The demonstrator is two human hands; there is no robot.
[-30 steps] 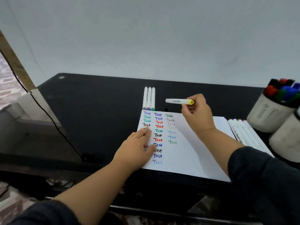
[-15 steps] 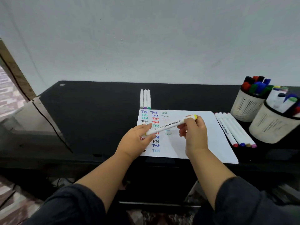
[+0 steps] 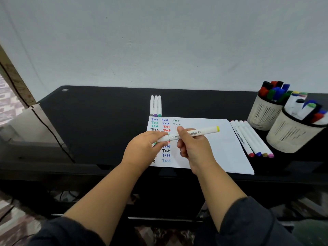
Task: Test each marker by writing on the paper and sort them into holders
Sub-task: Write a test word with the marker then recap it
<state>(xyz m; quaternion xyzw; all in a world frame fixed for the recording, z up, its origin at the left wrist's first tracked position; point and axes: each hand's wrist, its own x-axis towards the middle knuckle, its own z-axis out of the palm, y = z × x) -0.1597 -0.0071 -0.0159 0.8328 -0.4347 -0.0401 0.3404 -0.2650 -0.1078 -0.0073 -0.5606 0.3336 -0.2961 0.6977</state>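
So the white marker [image 3: 191, 134] is held up over the paper [image 3: 213, 148], long axis running mostly left-right with the yellow-tipped end pointing right and a bit away, raised slightly. Right hand [image 3: 193, 148] has its fingers wrapped around the middle of the barrel, left hand [image 3: 143, 148] pinches the near-left end. Four more markers [image 3: 252, 139] lie side by side on the desk [image 3: 97, 121] just right of the paper, three [image 3: 155, 105] above its top edge, two holders [image 3: 266, 112] off to the right.
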